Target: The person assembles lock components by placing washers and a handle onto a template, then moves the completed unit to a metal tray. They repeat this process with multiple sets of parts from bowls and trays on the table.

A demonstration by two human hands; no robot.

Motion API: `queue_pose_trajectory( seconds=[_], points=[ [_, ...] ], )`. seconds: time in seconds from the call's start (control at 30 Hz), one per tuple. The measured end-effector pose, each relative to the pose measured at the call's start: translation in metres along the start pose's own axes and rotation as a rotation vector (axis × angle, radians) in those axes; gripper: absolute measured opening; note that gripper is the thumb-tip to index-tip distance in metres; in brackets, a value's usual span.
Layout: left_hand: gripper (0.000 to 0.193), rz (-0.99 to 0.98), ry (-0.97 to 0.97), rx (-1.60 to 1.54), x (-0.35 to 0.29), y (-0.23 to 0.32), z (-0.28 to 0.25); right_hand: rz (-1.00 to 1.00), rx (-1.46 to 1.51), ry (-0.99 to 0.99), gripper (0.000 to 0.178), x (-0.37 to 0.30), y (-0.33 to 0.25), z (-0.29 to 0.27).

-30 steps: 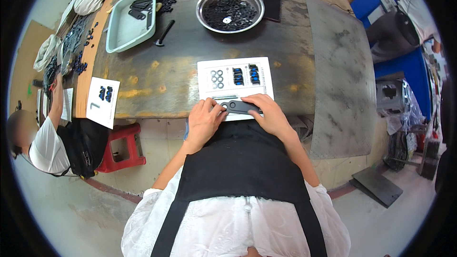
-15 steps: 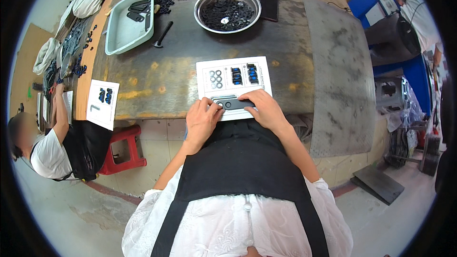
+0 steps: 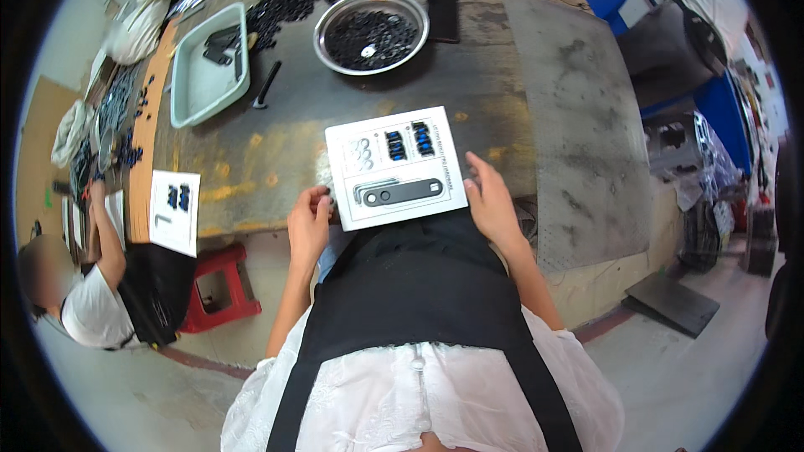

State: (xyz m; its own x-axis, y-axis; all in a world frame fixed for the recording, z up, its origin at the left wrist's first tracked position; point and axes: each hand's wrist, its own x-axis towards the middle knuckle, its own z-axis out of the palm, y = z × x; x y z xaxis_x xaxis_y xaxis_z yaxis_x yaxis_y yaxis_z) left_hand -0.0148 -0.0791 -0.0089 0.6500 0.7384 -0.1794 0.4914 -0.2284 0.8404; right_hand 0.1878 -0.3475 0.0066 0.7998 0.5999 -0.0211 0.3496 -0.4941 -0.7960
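Note:
A white printed card lies at the table's near edge, slightly turned, its near end against my apron. On it rest a flat black bar with holes, bent hex keys, several ring washers and two packed rows of black bolts with blue bands. My left hand is beside the card's left edge, fingers loosely bent and thumb apart. My right hand is at the right edge, index finger and thumb spread. Neither hand appears to hold anything.
A steel bowl of black parts, a pale green tray, a hammer and a phone stand farther back. Left, a second card with bolts lies near a co-worker and a red stool.
Both hands have let go of the black bar and moved outward to the card's sides. The bar now lies on the card, which appears turned slightly. The whole view has shifted.

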Motion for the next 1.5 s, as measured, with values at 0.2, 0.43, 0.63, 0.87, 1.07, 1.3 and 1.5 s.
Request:
queue_pose_trajectory(
  seconds=[0.2, 0.43, 0.63, 0.87, 1.07, 1.3, 1.5],
  points=[
    [0.037, -0.115, -0.199, -0.311, 0.018, -0.021, -0.003, 0.109, 0.44, 0.033, 0.035, 0.003, 0.005, 0.006],
    [0.035, -0.043, -0.305, -0.353, 0.03, -0.005, 0.041, 0.191, 0.372, 0.235, 0.03, -0.002, 0.029, -0.016],
    [0.034, 0.054, -0.461, -0.261, 0.041, 0.053, 0.1, 0.284, 0.318, 0.396, 0.032, -0.035, 0.052, -0.061],
    [0.035, 0.327, -0.579, -0.027, 0.071, 0.082, 0.181, 0.325, 0.31, 0.601, 0.03, -0.075, 0.095, -0.09],
    [0.034, 0.557, -0.517, 0.171, 0.101, 0.123, 0.237, 0.248, 0.117, 0.656, 0.026, -0.095, 0.096, -0.096],
    [0.041, 0.63, -0.546, 0.302, 0.123, 0.183, 0.29, 0.246, -0.002, 0.612, 0.019, -0.109, 0.093, -0.097],
    [0.042, 0.68, -0.657, 0.329, 0.114, 0.218, 0.317, 0.276, -0.251, 0.615, 0.049, -0.118, 0.079, -0.103]
  ],
)
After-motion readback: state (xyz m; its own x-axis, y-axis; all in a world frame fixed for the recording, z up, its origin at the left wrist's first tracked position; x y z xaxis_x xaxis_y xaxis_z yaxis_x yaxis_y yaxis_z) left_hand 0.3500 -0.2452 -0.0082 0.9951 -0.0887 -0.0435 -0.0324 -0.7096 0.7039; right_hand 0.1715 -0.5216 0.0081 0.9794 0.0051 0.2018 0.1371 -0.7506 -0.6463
